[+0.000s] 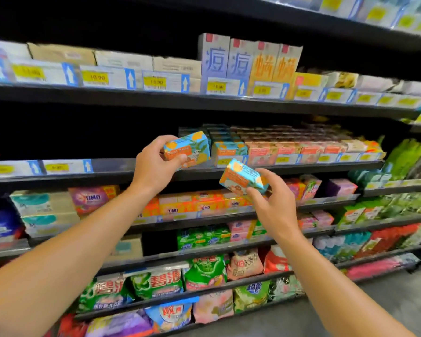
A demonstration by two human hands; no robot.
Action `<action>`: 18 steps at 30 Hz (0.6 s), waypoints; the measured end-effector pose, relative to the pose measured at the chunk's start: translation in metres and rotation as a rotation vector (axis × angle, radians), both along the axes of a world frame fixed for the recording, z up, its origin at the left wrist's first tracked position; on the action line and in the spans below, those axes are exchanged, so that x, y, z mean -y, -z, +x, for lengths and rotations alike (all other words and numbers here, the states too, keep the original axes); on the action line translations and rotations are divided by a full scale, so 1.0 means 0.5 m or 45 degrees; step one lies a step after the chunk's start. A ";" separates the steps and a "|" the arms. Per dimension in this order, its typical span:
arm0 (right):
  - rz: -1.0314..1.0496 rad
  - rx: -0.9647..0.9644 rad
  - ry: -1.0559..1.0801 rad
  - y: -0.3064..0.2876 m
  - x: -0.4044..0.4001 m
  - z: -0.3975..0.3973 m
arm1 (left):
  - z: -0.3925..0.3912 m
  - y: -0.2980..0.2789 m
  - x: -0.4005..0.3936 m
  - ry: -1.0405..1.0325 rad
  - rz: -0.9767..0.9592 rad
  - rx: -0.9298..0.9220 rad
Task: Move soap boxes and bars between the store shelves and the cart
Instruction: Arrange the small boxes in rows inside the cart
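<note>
Left hand [153,164]: raised to the middle shelf, grip clenched round a small blue-and-orange cardboard soap box [188,149], thumb on its front face, fingers behind.
Right hand [275,205]: lower and nearer, pinching a second matching blue-and-orange soap box [243,177], tilted, held by its lower edge.
Position: both boxes in the air, just before the black metal shelf edge [112,166], beside the row of identical boxes [229,149].
Cart: out of view.
Handling: probably light, stiff, smooth card; corners likely to dent under squeezing.
Best hold: across the broad faces, thumb opposite fingers.
</note>
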State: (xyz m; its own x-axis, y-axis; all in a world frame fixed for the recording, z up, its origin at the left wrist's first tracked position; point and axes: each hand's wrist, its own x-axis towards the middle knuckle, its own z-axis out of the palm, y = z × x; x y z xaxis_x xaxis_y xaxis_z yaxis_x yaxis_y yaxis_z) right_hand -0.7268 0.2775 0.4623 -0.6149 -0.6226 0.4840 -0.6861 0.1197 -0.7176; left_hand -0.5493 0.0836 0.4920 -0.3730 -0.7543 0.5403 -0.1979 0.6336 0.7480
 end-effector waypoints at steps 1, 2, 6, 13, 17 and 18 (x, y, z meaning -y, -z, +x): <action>-0.006 -0.004 -0.008 -0.002 0.017 -0.009 | -0.012 -0.002 0.021 -0.006 -0.006 0.008; -0.008 -0.010 -0.016 -0.002 0.032 -0.017 | -0.024 -0.003 0.041 -0.012 -0.013 0.019; 0.009 -0.039 -0.054 0.004 0.072 -0.044 | -0.068 -0.020 0.101 -0.026 -0.025 0.137; 0.085 -0.056 -0.173 0.011 0.110 -0.092 | -0.124 -0.018 0.155 -0.043 -0.129 0.505; 0.099 -0.058 -0.265 0.009 0.126 -0.126 | -0.146 -0.020 0.164 -0.127 -0.075 0.648; 0.096 -0.049 -0.280 0.009 0.129 -0.135 | -0.151 -0.021 0.166 -0.135 -0.048 0.637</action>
State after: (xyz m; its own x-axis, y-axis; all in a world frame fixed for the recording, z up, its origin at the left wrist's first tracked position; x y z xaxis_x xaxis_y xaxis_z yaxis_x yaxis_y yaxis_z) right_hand -0.7942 0.2131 0.4579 -0.4425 -0.7748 0.4516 -0.7283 0.0167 -0.6850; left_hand -0.6246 0.0006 0.5025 -0.5153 -0.7854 0.3429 -0.5903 0.6154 0.5223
